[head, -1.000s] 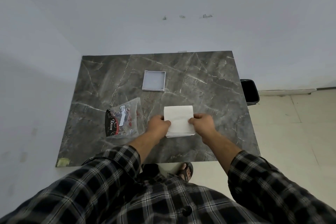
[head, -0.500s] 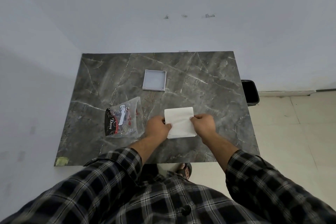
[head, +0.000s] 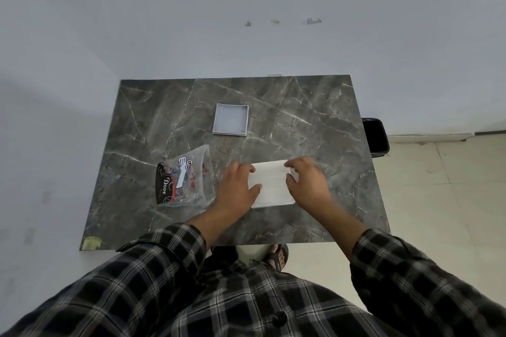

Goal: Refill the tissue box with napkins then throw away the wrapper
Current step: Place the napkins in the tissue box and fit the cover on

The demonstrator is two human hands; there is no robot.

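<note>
A white stack of napkins (head: 271, 186) lies on the dark marble table (head: 315, 131) near its front edge. My left hand (head: 238, 189) grips the stack's left side, fingers curled over the edge. My right hand (head: 306, 185) grips its right side, fingers over the far right corner. A clear plastic wrapper (head: 184, 180) with a black "Dove" label lies flat to the left of my left hand. The shallow grey tissue box (head: 231, 123) sits open and looks empty toward the table's middle, beyond the napkins.
A black waste bin (head: 375, 135) stands on the floor by the table's right edge. A white wall runs behind and to the left. A yellowish tape patch (head: 91, 243) marks the table's front left corner. My sandalled foot (head: 278, 256) shows under the front edge.
Both hands have shifted forward along the napkin stack's sides, the fingers now reaching over its far corners. The stack has stayed in about the same place.
</note>
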